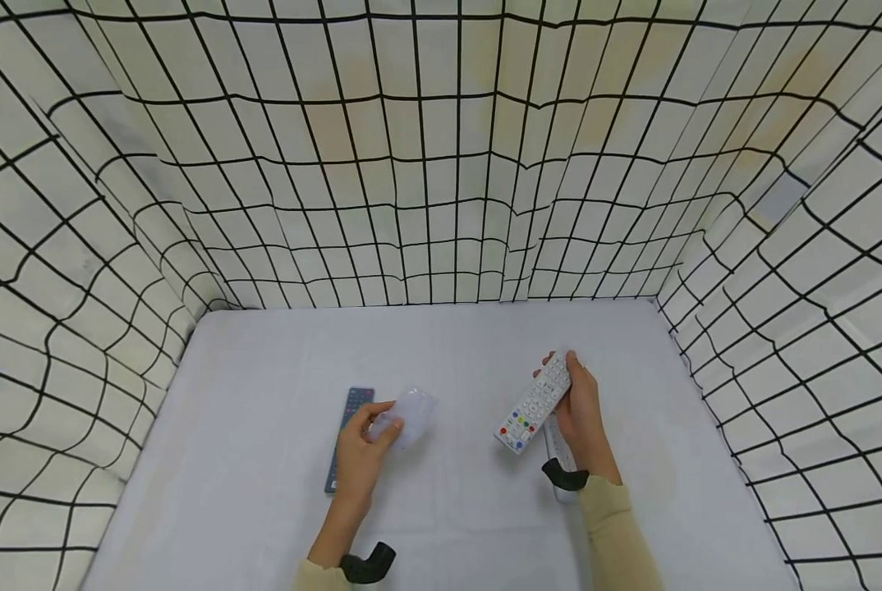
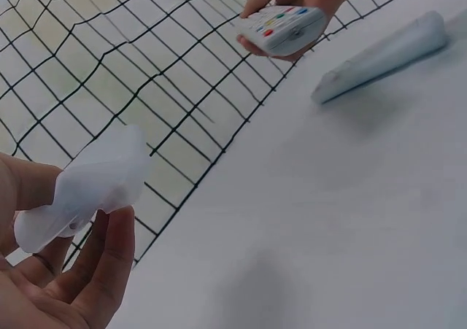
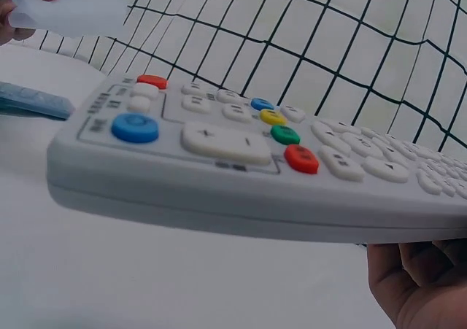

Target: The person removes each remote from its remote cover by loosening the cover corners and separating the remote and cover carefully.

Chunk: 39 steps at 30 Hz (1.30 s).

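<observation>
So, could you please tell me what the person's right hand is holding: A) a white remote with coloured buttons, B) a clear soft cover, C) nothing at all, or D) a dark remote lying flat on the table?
A: the right hand grips a white remote with coloured buttons above the table, while the left hand holds the clear soft cover.

Head view high over the table (image 1: 456,509); wrist views close, low, both toward the white remote (image 1: 534,404).
</observation>
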### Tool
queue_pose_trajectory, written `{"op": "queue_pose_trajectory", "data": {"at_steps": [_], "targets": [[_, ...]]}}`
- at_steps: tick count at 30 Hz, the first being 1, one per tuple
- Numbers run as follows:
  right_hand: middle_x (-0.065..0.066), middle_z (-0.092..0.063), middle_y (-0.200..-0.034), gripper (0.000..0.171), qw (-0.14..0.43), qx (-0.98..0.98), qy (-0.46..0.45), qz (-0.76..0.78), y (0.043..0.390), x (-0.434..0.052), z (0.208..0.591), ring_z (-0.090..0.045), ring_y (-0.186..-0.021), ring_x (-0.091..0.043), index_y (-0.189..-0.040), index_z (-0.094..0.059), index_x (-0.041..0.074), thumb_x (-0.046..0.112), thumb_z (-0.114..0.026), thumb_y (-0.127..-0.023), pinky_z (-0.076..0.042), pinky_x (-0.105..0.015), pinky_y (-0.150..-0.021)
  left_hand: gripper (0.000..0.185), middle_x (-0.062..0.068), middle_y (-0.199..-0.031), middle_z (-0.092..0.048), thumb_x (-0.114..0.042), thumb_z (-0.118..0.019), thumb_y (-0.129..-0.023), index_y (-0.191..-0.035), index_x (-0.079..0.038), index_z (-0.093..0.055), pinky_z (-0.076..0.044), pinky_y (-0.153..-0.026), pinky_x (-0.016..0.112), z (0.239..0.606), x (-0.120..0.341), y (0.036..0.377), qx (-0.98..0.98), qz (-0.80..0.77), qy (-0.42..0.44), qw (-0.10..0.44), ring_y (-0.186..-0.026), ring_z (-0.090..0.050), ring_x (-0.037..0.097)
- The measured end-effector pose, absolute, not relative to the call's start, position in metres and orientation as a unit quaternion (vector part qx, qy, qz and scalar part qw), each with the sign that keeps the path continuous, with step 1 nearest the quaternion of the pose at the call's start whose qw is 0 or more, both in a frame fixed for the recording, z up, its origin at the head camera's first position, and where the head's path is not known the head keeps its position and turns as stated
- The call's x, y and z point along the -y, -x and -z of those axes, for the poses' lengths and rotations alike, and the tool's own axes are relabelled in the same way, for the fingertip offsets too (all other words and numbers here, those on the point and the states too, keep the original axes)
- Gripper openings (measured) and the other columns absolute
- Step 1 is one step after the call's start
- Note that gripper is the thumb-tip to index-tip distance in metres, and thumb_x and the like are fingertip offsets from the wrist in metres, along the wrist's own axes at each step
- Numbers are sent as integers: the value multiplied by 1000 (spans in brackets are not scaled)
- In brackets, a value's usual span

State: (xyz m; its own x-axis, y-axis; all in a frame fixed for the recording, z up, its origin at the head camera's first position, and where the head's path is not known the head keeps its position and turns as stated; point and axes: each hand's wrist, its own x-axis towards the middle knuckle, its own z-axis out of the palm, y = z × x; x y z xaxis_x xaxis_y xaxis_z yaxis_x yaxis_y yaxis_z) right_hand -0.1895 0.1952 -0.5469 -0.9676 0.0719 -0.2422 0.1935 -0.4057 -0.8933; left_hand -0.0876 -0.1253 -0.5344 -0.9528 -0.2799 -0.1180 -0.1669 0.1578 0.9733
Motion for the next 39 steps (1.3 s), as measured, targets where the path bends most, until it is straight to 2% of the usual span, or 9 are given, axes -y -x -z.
{"op": "queue_pose_trajectory", "data": {"at_steps": [3, 8, 12, 16, 21, 27, 31, 34, 39], "targets": [[-10, -51, -135, 64, 35, -540, -124, 832, 189, -197, 548, -58, -127, -30, -154, -35, 2, 50, -35, -113, -53, -28, -99, 35, 11, -137, -62, -13, -76, -96, -130, -10, -69, -48, -81, 15, 529, 140, 94, 760, 629, -153, 50, -114, -53, 16], [-10, -51, -135, 58, 38, -534, -126, 835, 187, -197, 547, -55, -131, -34, -151, -38, 5, 48, -36, -113, -54, -27, -99, 34, 9, -136, -62, -14, -74, -97, -131, -12, -68, -50, -81, 16, 528, 160, 110, 766, 620, -156, 64, -112, -57, 19], [-11, -52, -134, 55, 36, -535, -127, 835, 185, -198, 546, -61, -123, -28, -149, -41, 6, 48, -36, -113, -55, -26, -97, 35, 10, -132, -62, -18, -73, -99, -133, -13, -67, -54, -85, 23, 531, 167, 127, 779, 610, -138, 57, -113, -60, 22], [-12, -50, -137, 58, 39, -534, -128, 835, 183, -198, 545, -58, -125, -31, -153, -37, 5, 48, -36, -113, -54, -25, -98, 34, 13, -128, -62, -16, -73, -99, -132, -11, -68, -53, -91, 35, 536, 165, 151, 787, 602, -125, 48, -118, -58, 26], [-17, -44, -145, 64, 51, -529, -131, 837, 180, -198, 546, -50, -134, -38, -160, -29, 4, 47, -35, -113, -52, -26, -100, 34, 14, -125, -61, -13, -74, -96, -130, -10, -69, -53, -85, 32, 547, 156, 182, 792, 600, -114, 25, -117, -56, 28], [-20, -41, -149, 65, 53, -535, -131, 833, 178, -198, 550, -49, -135, -40, -160, -28, 3, 47, -35, -113, -53, -26, -100, 35, 16, -138, -61, -13, -76, -95, -129, -9, -69, -54, -75, 23, 556, 143, 219, 792, 602, -95, 1, -133, -54, 32], [-21, -42, -148, 65, 51, -536, -130, 833, 177, -197, 551, -54, -130, -36, -160, -29, 2, 47, -35, -113, -53, -26, -99, 35, 14, -152, -56, -12, -76, -94, -128, -8, -70, -56, -92, 36, 561, 133, 239, 791, 605, -89, -11, -148, -45, 35], [-19, -45, -145, 65, 52, -531, -131, 835, 176, -196, 551, -56, -125, -32, -158, -30, 1, 47, -36, -113, -53, -27, -98, 34, 15, -156, -53, -13, -75, -95, -129, -7, -70, -53, -104, 47, 566, 126, 250, 802, 592, -78, -24, -150, -43, 36], [-17, -47, -142, 61, 59, -532, -134, 834, 174, -193, 552, -60, -120, -28, -153, -36, 3, 48, -37, -113, -54, -27, -97, 34, 20, -148, -59, -12, -72, -96, -129, -5, -69, -52, -104, 51, 574, 117, 258, 849, 525, -51, -29, -141, -52, 38]]}}
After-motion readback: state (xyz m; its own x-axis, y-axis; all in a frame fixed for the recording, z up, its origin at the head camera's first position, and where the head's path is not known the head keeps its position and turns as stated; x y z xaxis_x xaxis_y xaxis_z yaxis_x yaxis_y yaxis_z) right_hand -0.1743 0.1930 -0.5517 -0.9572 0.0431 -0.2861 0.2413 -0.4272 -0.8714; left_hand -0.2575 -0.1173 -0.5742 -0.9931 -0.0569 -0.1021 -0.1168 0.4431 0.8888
